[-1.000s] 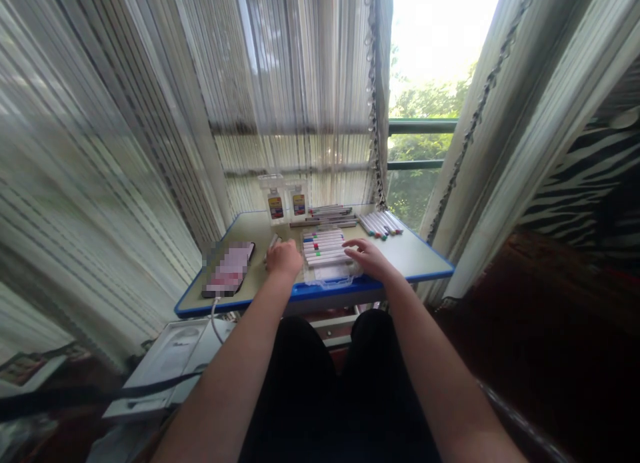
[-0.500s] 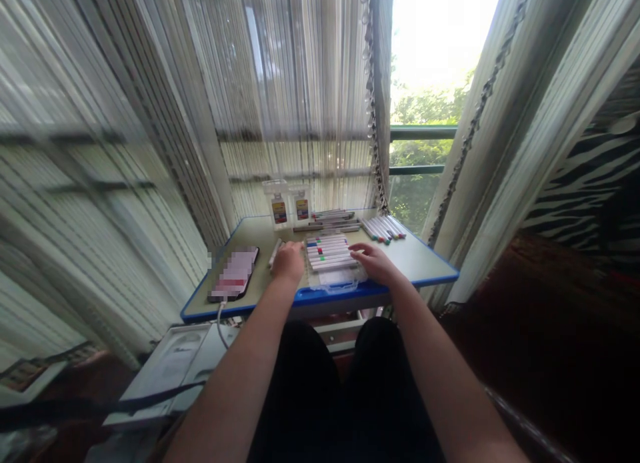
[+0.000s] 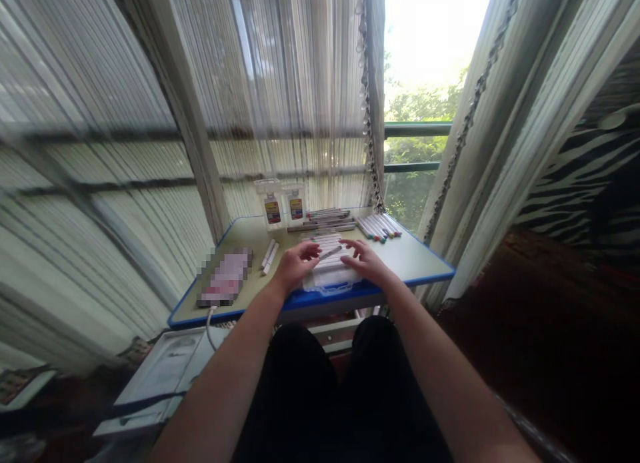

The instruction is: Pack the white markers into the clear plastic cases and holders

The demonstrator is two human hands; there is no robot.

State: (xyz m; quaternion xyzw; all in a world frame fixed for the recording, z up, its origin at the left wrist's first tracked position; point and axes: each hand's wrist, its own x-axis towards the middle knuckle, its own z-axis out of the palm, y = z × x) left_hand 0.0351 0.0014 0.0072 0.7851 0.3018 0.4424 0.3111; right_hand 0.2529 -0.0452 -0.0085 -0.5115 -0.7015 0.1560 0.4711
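Note:
A grey-white marker (image 3: 331, 252) slants above the clear plastic marker case (image 3: 330, 276), its left end between the fingers of my left hand (image 3: 296, 263). My right hand (image 3: 367, 259) is at the marker's other end, thumb and fingers apart; I see no firm hold there. Beneath both hands, a row of white markers (image 3: 327, 240) lies in the case, partly hidden by my fingers. To the left of my left hand, a couple of loose white markers (image 3: 270, 257) rest on the table.
Several grey markers (image 3: 325, 223) are piled at the back of the blue-edged table (image 3: 415, 259). White markers with coloured ends (image 3: 380, 227) lie at the back right. Two clear labelled cases (image 3: 273, 209) stand at the back left. A phone (image 3: 226, 276) with a cable lies at the left.
My left hand has moved right from the loose markers to above the case, with a marker in it. My right hand has shifted slightly left, towards that marker. The view has turned slightly.

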